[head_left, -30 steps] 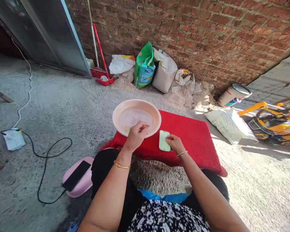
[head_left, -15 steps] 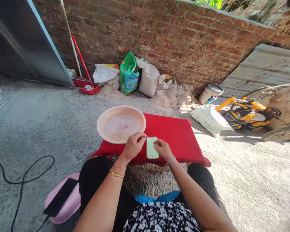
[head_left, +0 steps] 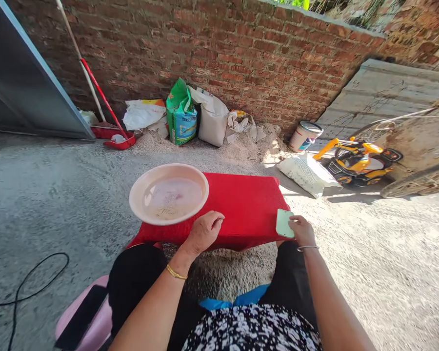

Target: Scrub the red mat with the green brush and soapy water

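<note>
My right hand (head_left: 303, 230) grips the edge of a flat, pale green rounded rectangular piece (head_left: 284, 223), much like a small tray, at the right end of the red-covered table (head_left: 241, 200). Over the table's front left part is my left hand (head_left: 205, 231), its thumb and fingers pinched together. Whatever may be between those fingertips is too small to make out. Beside it, a wide pale pink basin (head_left: 139, 207) stands on the table's left end. It holds cloudy water, with small grains in it.
A pink stool-like object (head_left: 71, 304) with a dark flat device on it is by my left leg. Sacks (head_left: 212, 119), a red dustpan (head_left: 121, 142) and a bucket (head_left: 304, 136) line the brick wall. A yellow toy digger (head_left: 362, 161) stands at right.
My right hand has moved right with the pale green piece, from the table's front middle to its right end. My left hand stays near the basin, fingers still pinched. The view has shifted slightly.
</note>
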